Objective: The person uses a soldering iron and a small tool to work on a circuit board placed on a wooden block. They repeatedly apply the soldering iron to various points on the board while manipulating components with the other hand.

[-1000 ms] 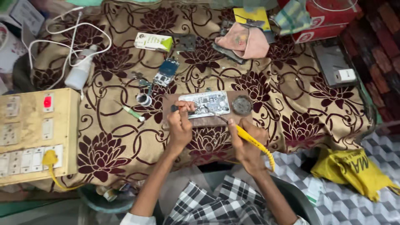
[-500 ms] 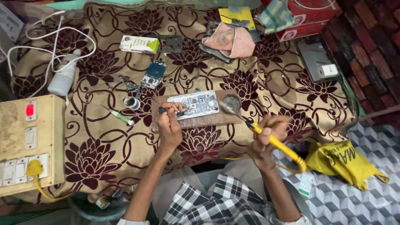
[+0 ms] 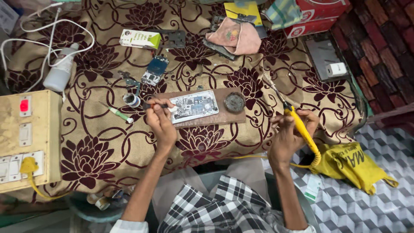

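A small oblong carton (image 3: 139, 39), white with a green end, is laid flat at about eleven o'clock on the desk (image 3: 99, 142). Two red boxes (image 3: 321, 15) with white print are stacked at one o'clock, at the far right corner. A flat yellow packet (image 3: 243, 11) is seen at twelve o'clock, partly covered by other things. A yellow bag (image 3: 355, 164) with dark lettering is found on the chequered floor at four o'clock. A small white and green packet (image 3: 312, 186) is set just beside the bag, at five o'clock.
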